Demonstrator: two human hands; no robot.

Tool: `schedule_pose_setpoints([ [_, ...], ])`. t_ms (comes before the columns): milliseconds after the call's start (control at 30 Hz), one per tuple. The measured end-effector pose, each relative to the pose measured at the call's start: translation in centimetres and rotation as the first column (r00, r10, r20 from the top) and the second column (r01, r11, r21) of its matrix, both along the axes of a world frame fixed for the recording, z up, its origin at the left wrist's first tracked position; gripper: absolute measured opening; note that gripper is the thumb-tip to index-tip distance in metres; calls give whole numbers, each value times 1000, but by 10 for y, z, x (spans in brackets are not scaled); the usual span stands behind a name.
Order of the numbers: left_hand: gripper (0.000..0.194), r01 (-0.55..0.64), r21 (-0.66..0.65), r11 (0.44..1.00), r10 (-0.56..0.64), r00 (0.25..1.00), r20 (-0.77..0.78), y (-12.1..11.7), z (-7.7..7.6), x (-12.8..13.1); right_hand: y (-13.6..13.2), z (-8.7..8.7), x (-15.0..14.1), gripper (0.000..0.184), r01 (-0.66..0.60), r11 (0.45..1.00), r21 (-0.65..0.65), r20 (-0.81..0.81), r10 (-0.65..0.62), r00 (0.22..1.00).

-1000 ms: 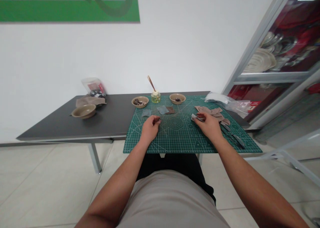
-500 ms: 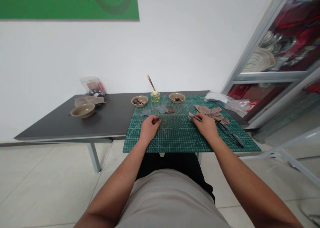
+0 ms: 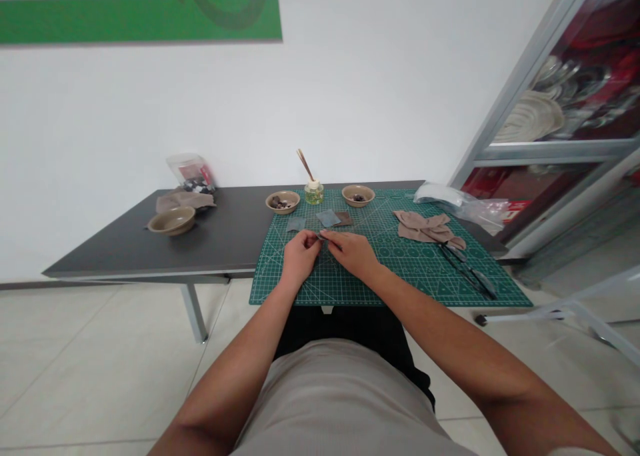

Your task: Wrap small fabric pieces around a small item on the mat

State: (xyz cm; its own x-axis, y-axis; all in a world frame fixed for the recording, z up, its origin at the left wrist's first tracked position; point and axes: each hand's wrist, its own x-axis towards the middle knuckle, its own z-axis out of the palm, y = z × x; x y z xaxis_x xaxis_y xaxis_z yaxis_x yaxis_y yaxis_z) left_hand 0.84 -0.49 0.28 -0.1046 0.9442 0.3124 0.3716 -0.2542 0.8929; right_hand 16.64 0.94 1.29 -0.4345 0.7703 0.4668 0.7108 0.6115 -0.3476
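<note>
My left hand point(image 3: 300, 257) rests on the green cutting mat point(image 3: 400, 269), fingers curled in a pinch round a small dark piece I cannot make out. My right hand point(image 3: 353, 251) lies beside it, fingertips meeting the left hand's, pinching something small and grey. Just beyond the hands lie small cloth squares: a grey one point(image 3: 295, 224), a blue-grey one point(image 3: 328, 218) and a brown one point(image 3: 344, 219). A crumpled beige cloth point(image 3: 425, 227) lies to the right on the mat.
Two tan bowls point(image 3: 283, 202) point(image 3: 358, 195) with dark bits flank a small jar with sticks point(image 3: 313, 191). Dark tools point(image 3: 467, 269) lie on the mat's right. A third bowl point(image 3: 171, 220), cloth and a plastic bag point(image 3: 193, 173) sit left on the dark table point(image 3: 220, 243). Clear bags point(image 3: 460, 203) lie far right.
My right hand has left the beige cloth and moved left across the mat to meet my left hand, carrying a small grey piece. The left hand stayed put.
</note>
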Motion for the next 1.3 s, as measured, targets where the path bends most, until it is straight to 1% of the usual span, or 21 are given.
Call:
schedule_pose_setpoints([
  [100, 7, -36, -6, 999, 36, 999, -8, -1, 2, 0, 0, -6, -4, 40, -29, 1000, 7, -21, 29, 999],
  [233, 7, -37, -11, 999, 37, 999, 18, -2, 2, 0, -2, -11, -5, 43, -47, 998, 46, -23, 48, 999],
  [367, 5, -78, 29, 997, 79, 994, -71, -2, 1, 0, -3, -15, -8, 44, -53, 996, 70, -4, 53, 999],
  [467, 7, -89, 40, 995, 93, 992, -87, -2, -1, 0, -2, -17, -9, 42, -75, 994, 81, -10, 76, 997],
  [600, 13, -77, 48, 996, 79, 996, -32, -2, -3, 1, 1, -20, -8, 42, -56, 996, 71, -47, 59, 997],
  [700, 12, -76, 36, 996, 77, 997, -8, -2, -2, 1, 1, -18, -9, 41, -34, 996, 76, -40, 38, 998],
  [833, 10, -127, 55, 990, 129, 991, -40, -2, -1, -1, 0, -13, -15, 39, -86, 988, 126, 6, 86, 996],
  [900, 9, -152, 59, 987, 152, 988, -5, -3, -2, -2, 1, -12, -17, 40, -100, 984, 148, 15, 99, 995],
  [967, 7, -135, 41, 990, 132, 988, 82, -3, -4, -2, 3, -14, -18, 39, -85, 982, 169, 7, 86, 996],
  [1033, 12, -104, 31, 994, 98, 984, 152, -2, -5, -2, 5, -17, -18, 38, -64, 978, 197, -10, 67, 998],
  [1100, 10, -105, 46, 993, 98, 987, 129, -1, -6, -3, 7, -20, -18, 37, -76, 969, 236, -15, 82, 997],
  [1200, 9, -146, 78, 986, 142, 988, 51, 0, -6, -3, 8, -22, -18, 37, -118, 950, 288, -4, 124, 992],
  [1233, 8, -140, 72, 987, 136, 988, 68, 0, -6, -3, 8, -22, -18, 37, -114, 949, 295, -10, 122, 993],
  [1300, 6, -98, 48, 994, 90, 984, 153, 0, -6, -3, 9, -22, -18, 37, -81, 951, 297, -34, 95, 995],
])
